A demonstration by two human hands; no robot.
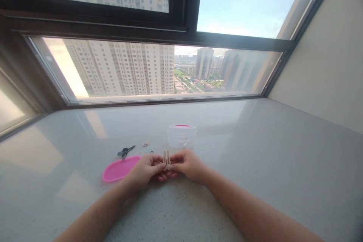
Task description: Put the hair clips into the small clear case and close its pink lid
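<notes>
Between the fingertips of both hands stands a small beige clip (pixel 166 157), its two narrow prongs pointing up, probably a hair clip. My left hand (pixel 146 168) pinches it from the left with thumb and fingers. From the right, my right hand (pixel 187 165) pinches its other side. A thin pale strand shows by the left fingertips; what it is I cannot tell. The clip's lower end is partly hidden by the thumbs. Just beyond the hands lie several small hair ties (pixel 146 144) in pale and dark colours.
Left of my left hand lies a pink oval lid (pixel 120 169), with a black hair clip (pixel 125 152) at its far edge. A clear plastic box (pixel 182 137) with small things inside stands behind my right hand. The pale speckled sill (pixel 255 166) runs back to a dark-framed window (pixel 159 101).
</notes>
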